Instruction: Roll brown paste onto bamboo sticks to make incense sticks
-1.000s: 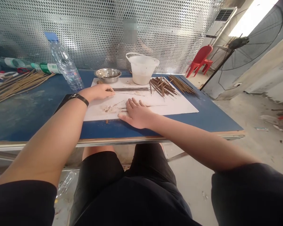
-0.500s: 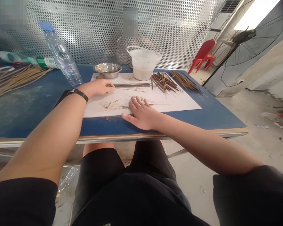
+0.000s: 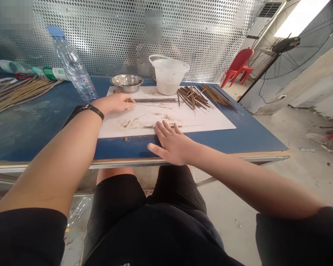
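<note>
On the white board [image 3: 216, 120], my right hand [image 3: 173, 142] lies flat with its fingers spread. Its fingertips press on a thin stick [image 3: 179, 126] with a brown coating, whose bare ends stick out to both sides. My left hand [image 3: 118, 102], a dark band on its wrist, is closed at the left end of a row of thin dark sticks [image 3: 155, 100]. Brown crumbs and smears mark the board between the hands. A loose pile of brown coated sticks [image 3: 194, 96] lies at the board's right.
Behind the board stand a metal bowl [image 3: 127, 83] and a white plastic bucket [image 3: 169, 75]. A clear water bottle [image 3: 76, 70] stands to the left, near long tan sticks [image 3: 22, 94]. More brown sticks [image 3: 219, 96] lie on the blue table [image 3: 255, 136] at the right.
My right hand has slid toward me and slightly to the right, with the stick rolled a little closer under its fingertips. My left hand has stayed in place.
</note>
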Tool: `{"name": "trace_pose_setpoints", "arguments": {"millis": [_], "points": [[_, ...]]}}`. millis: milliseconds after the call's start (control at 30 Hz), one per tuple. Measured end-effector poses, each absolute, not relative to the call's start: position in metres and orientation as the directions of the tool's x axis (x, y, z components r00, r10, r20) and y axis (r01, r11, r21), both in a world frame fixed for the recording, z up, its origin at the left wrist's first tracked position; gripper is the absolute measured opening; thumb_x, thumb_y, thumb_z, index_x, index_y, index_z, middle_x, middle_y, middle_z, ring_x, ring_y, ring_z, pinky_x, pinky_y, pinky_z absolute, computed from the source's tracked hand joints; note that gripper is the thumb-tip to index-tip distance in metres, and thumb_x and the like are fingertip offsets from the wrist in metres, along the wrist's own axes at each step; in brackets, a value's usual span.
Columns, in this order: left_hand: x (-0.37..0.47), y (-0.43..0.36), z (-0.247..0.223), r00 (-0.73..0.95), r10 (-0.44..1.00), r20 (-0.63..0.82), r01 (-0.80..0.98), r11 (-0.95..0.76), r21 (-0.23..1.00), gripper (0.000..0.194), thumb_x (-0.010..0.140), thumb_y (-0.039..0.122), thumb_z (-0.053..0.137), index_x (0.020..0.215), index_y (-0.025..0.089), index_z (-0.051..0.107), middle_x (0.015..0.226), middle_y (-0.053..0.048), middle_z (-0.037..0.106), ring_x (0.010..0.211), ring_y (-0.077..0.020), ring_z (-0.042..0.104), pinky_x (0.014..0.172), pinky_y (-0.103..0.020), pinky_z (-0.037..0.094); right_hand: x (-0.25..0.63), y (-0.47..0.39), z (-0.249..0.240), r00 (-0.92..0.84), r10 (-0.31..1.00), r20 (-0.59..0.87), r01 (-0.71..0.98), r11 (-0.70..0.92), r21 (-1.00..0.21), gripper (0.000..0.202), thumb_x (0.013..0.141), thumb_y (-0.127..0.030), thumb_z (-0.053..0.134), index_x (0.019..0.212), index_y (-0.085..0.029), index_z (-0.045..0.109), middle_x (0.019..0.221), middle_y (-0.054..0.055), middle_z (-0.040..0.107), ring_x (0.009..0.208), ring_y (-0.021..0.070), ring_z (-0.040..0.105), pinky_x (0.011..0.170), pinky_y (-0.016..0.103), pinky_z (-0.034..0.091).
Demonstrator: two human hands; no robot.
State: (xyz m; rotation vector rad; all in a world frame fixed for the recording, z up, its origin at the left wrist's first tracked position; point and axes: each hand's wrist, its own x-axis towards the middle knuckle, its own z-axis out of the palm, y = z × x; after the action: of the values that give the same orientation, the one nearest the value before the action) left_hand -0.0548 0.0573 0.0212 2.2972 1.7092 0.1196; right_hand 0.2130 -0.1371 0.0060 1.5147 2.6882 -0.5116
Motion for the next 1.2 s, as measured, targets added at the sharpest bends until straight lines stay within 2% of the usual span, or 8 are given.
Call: {"name": "trace_pose_setpoints", "arguments": {"millis": [167, 367, 600, 800, 1000, 1200], "points": [[-0.055, 0.057, 0.022, 0.299, 0.947, -0.120, 0.928, -0.259, 0.267, 0.069, 0.087, 0.074, 0.057, 0.138, 0.030, 0.074, 0.148, -0.010, 0.074, 0.125, -0.0360, 0.069, 0.100, -0.040, 0.053, 0.208, -0.116, 0.003, -0.500, 0.854, -0.145, 0.851, 0.453, -0.266, 0.123, 0.099, -0.088, -0.003, 0.178, 0.004, 0.018, 0.187, 0.024, 0.005, 0.175, 0.0429, -0.005, 0.139, 0.069, 0.000], [-0.052, 0.053, 0.024, 0.286, 0.953, -0.105, 0.928, -0.247, 0.280, 0.069, 0.089, 0.073, 0.055, 0.138, 0.029, 0.075, 0.147, -0.009, 0.075, 0.126, -0.0364, 0.069, 0.103, -0.040, 0.052, 0.200, -0.069, 0.004, -0.435, 0.878, -0.199, 0.893, 0.392, -0.222, 0.113, 0.104, -0.081, 0.004, 0.179, 0.003, 0.012, 0.188, 0.021, -0.003, 0.174, 0.0401, -0.010, 0.140, 0.066, 0.003], [-0.052, 0.052, 0.024, 0.279, 0.952, -0.128, 0.939, -0.242, 0.246, 0.075, 0.090, 0.077, 0.054, 0.145, 0.030, 0.072, 0.153, -0.010, 0.071, 0.128, -0.0394, 0.068, 0.101, -0.043, 0.053, 0.211, -0.109, 0.006, -0.481, 0.858, -0.180, 0.870, 0.442, -0.218, 0.120, 0.101, -0.086, -0.001, 0.178, 0.005, 0.009, 0.188, 0.021, -0.003, 0.174, 0.0415, -0.010, 0.140, 0.065, -0.002], [-0.053, 0.059, 0.019, 0.312, 0.943, -0.113, 0.929, -0.277, 0.246, 0.071, 0.089, 0.074, 0.056, 0.141, 0.029, 0.075, 0.151, -0.010, 0.072, 0.127, -0.0381, 0.068, 0.102, -0.041, 0.052, 0.215, -0.136, 0.001, -0.466, 0.877, -0.115, 0.863, 0.422, -0.278, 0.122, 0.101, -0.088, -0.001, 0.178, 0.006, 0.010, 0.186, 0.023, -0.010, 0.173, 0.0412, -0.014, 0.139, 0.067, -0.002], [-0.049, 0.052, 0.024, 0.312, 0.942, -0.119, 0.931, -0.279, 0.236, 0.064, 0.092, 0.066, 0.056, 0.138, 0.026, 0.075, 0.148, -0.010, 0.074, 0.127, -0.0345, 0.069, 0.100, -0.036, 0.053, 0.202, -0.114, -0.002, -0.484, 0.868, -0.109, 0.854, 0.442, -0.274, 0.123, 0.100, -0.088, -0.002, 0.178, 0.005, 0.017, 0.188, 0.024, 0.004, 0.174, 0.0443, -0.005, 0.139, 0.067, 0.000], [-0.046, 0.049, 0.029, 0.292, 0.946, -0.139, 0.940, -0.257, 0.223, 0.065, 0.091, 0.066, 0.056, 0.139, 0.026, 0.076, 0.141, -0.010, 0.077, 0.121, -0.0354, 0.071, 0.098, -0.037, 0.054, 0.197, -0.072, 0.001, -0.418, 0.887, -0.196, 0.897, 0.369, -0.243, 0.110, 0.105, -0.078, 0.008, 0.179, 0.003, 0.014, 0.188, 0.023, -0.001, 0.174, 0.0432, -0.011, 0.139, 0.068, 0.003]]}}
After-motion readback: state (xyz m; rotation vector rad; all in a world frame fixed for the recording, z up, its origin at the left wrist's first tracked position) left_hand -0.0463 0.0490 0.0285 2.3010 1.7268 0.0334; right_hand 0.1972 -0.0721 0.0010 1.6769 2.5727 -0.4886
